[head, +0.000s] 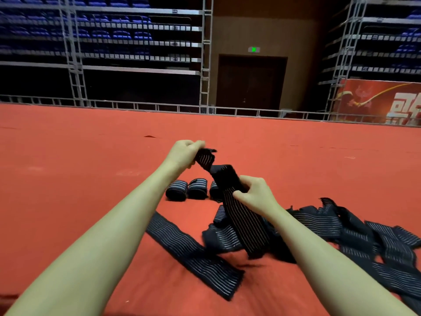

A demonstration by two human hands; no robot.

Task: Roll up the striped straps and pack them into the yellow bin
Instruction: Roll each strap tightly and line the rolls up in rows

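Strap [239,215] in work hangs between our two hands, lifted off the red floor [68,179], its long axis running from far-left down to near-right. Our left hand [184,153] pinches the far end with curled fingers, and that end is the higher one. Our right hand [255,195] grips the band lower down, thumb across the stripes, and the free tail drops past it toward the loose heap [341,226] on the near right.

We judge the next move turns on this slant: the short top stretch lies between the hands, so rolling should start at the left hand's end and travel down the axis toward the right, which sits nearer the slack.

Just beyond the hands, three rolled straps [189,189] stand side by side, the rightmost partly hidden by the held band. One flat strap [193,252] lies stretched out on the near left, apart from the heap. We see no yellow bin anywhere. Farther off stand a rail [159,108] and folded bleachers [114,30].
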